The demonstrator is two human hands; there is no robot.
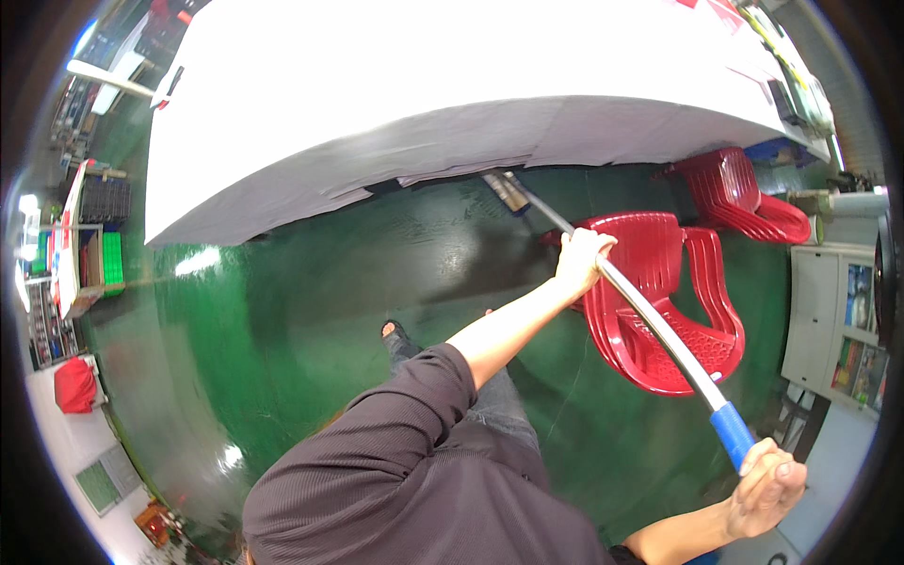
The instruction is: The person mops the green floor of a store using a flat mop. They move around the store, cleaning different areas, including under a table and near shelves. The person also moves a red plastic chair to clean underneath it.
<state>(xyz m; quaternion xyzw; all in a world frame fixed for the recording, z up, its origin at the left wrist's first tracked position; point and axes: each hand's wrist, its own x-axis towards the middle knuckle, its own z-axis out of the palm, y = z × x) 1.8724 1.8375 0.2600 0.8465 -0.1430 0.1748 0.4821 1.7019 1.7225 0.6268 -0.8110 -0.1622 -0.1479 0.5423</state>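
A long-handled mop (659, 331) runs slantwise across the view, with a metal pole and a blue grip (732, 432) at its near end. My left hand (582, 262) is closed around the pole partway along. My right hand (767, 485) is wrapped around the top of the blue grip, at the lower right. The flat mop head (508, 193) rests on the green floor at the edge of the white-covered table (452, 122). Part of that head seems hidden beneath the cloth, so its exact kind is hard to make out.
Stacked red plastic chairs (650, 254) stand just right of the pole, with another red stack (730, 193) farther back. A white cabinet (819, 315) is at the far right. Shelving with green bins (111, 257) stands at the left. The green floor (282, 320) looks shiny.
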